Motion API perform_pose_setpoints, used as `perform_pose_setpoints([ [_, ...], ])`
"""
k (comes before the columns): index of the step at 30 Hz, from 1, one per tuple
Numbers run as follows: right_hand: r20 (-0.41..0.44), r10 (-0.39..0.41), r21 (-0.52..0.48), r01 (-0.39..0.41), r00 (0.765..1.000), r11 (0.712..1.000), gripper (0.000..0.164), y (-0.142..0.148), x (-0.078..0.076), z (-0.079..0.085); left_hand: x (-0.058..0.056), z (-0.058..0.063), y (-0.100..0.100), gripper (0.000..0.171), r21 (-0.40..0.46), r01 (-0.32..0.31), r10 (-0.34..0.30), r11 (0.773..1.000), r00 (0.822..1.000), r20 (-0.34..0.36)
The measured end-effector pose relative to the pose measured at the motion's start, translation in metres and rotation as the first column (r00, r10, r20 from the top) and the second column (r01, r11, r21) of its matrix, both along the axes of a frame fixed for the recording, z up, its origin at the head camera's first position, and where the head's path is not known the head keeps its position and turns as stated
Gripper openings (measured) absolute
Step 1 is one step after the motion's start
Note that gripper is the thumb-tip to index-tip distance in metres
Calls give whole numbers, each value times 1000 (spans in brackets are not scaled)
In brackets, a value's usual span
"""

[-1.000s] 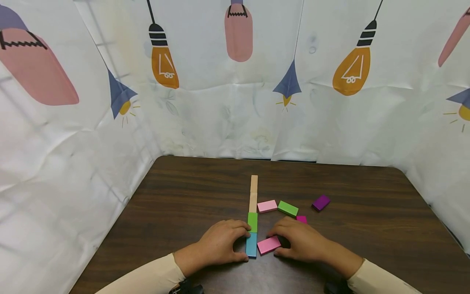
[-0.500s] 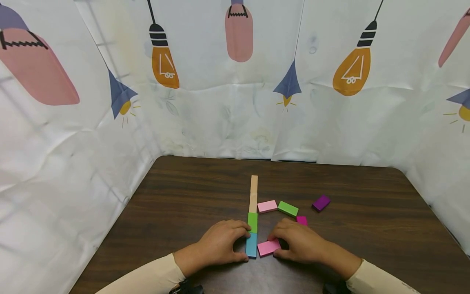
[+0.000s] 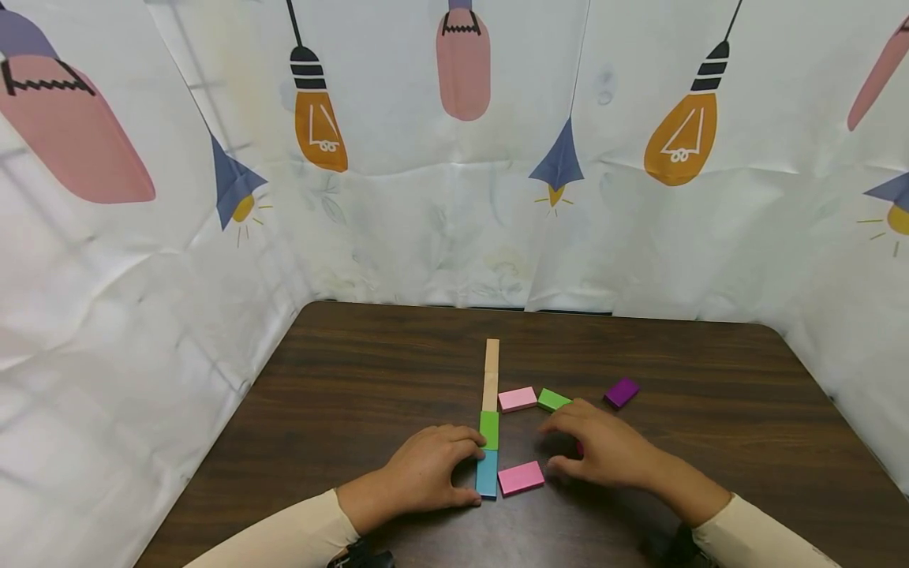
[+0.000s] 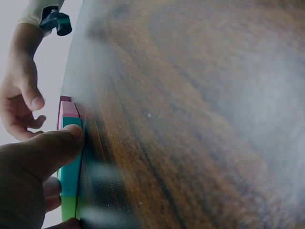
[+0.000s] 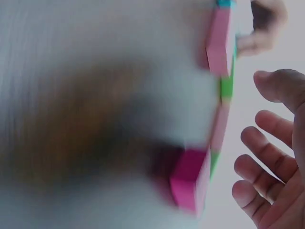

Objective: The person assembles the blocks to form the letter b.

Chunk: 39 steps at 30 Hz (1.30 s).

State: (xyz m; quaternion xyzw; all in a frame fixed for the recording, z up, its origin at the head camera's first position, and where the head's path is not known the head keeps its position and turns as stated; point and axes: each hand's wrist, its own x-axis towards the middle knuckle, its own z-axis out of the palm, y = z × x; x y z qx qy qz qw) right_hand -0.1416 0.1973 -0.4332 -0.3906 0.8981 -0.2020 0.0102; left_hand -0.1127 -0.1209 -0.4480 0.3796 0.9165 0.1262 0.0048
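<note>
My left hand (image 3: 422,472) holds the blue block (image 3: 487,473), thumb at its near end and fingertips at its far end, where it meets a green block (image 3: 489,430). Two natural wood blocks (image 3: 491,375) carry that straight row farther away. Beside the blue block lies a pink block (image 3: 521,478), slightly angled. My right hand (image 3: 612,448) hovers with relaxed fingers, holding nothing. Under it, mostly hidden in the head view, is a magenta block (image 5: 190,179). A light pink block (image 3: 518,399) and another green block (image 3: 554,399) curve from the row towards it.
A purple block (image 3: 621,392) lies apart on the right of the dark wooden table (image 3: 383,363). A white curtain (image 3: 426,237) printed with lamps hangs behind the table's far edge and along its sides.
My right hand has let go of the pink block and moved right and away from me, over the magenta block. The left hand stays on the blue block.
</note>
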Motion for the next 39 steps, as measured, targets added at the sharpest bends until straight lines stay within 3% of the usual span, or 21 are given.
perform_pose_setpoints([
  [3, -77, -45, -15, 44, 996, 999, 37, 20, -11, 6, 0, 0, 0, 49, -2, -1, 1, 1000, 1000, 6],
  [6, -103, -102, -18, 100, 989, 995, 37, 39, -21, 10, 0, 0, 0, 50, -6, -3, 3, 1000, 1000, 12],
  [16, -10, -278, 1, 278, 960, 960, 48, 79, -43, 13, 0, 1, -1, 50, -10, -3, 4, 1000, 1000, 19],
  [26, 43, -361, 75, 358, 931, 931, 62, 93, -53, 1, 0, 2, -1, 50, -4, 0, 0, 1000, 1000, 16],
  [39, 63, -405, 115, 396, 912, 911, 64, 99, -60, -14, 0, 1, 0, 49, -4, -5, 5, 1000, 1000, 11],
])
